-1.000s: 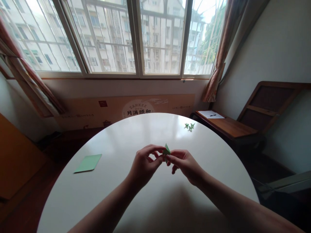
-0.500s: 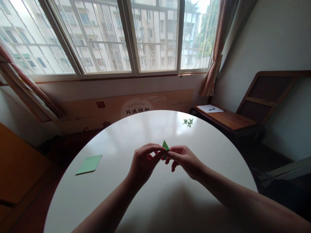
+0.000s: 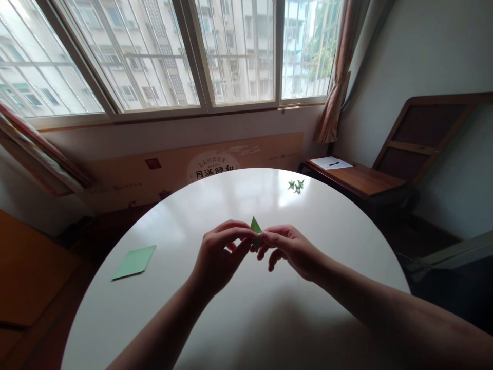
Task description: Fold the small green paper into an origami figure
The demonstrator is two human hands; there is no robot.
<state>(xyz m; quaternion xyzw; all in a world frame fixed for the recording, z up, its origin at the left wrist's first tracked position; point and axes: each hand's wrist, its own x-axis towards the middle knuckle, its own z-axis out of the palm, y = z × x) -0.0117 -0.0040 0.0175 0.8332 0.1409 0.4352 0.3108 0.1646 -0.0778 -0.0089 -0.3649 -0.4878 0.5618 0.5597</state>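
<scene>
A small piece of folded green paper (image 3: 254, 225) is held up above the table, its pointed tip upward. My left hand (image 3: 223, 249) pinches it from the left between thumb and fingers. From the right, my right hand (image 3: 287, 244) grips it with thumb and index finger, the other fingers curled loosely below. The fingertips cover the paper's lower part, so its full shape is hidden. At the table's left lies a stack of square green paper (image 3: 134, 262). Three small folded green paper figures (image 3: 296, 186) sit together near the far right edge.
The round white table (image 3: 185, 205) fills the foreground. Past its far right edge stands a wooden chair (image 3: 365, 177) with a white paper sheet (image 3: 325, 162) and a pen on its seat. Behind are a barred window and curtains.
The whole view has shifted slightly. Both hands still pinch the folded green paper, with only a small change in the fingers around it.
</scene>
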